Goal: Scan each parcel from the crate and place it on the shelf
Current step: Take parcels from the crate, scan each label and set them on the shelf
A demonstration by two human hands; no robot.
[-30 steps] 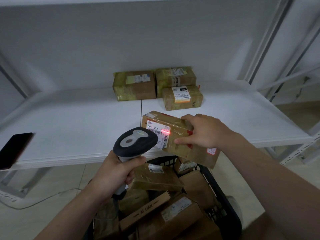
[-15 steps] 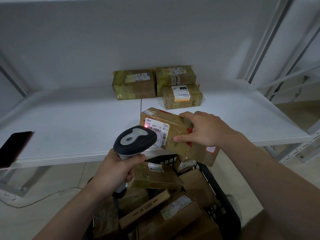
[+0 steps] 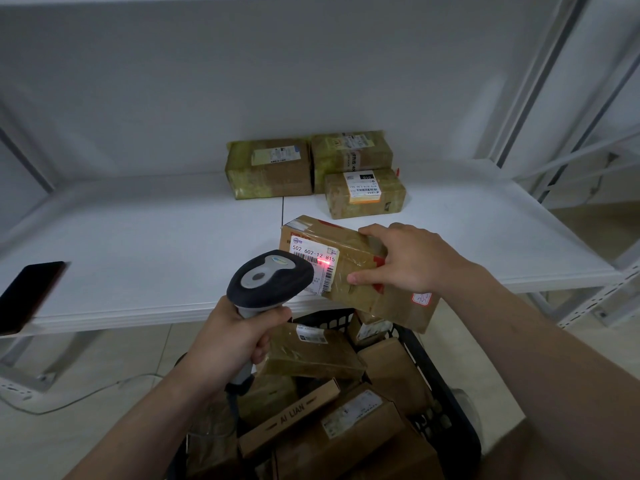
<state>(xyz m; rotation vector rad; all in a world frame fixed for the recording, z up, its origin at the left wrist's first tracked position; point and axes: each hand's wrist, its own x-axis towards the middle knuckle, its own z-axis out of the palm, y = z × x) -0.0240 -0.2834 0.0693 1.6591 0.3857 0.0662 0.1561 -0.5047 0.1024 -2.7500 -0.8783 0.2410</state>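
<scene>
A tape-wrapped brown parcel (image 3: 360, 285) is held above the near edge of the white shelf (image 3: 138, 258) and over the black crate (image 3: 446, 403), tilted, with its labelled end raised to the left. It is pinched by the right hand (image 3: 415, 258): the thumb is laid on the near face and the fingers (image 3: 375, 232) are curled over the far edge, clear of the white shipping label (image 3: 313, 268). The barcode scanner (image 3: 273, 282) is gripped by the left hand (image 3: 230, 341), wrapped round the handle, and its nose is aimed at the label from just beside it. A red spot (image 3: 325, 262) is seen on the barcode.

For a clean read, the parcel should be held steady, the label turned square to the scanner, and the glossy tape angled so that glare is avoided. The beam is best laid across the whole barcode, which should be left uncovered by the thumb. Once a read is confirmed, the parcel can be set beside the three parcels (image 3: 270, 168) at the far side of the shelf.
</scene>
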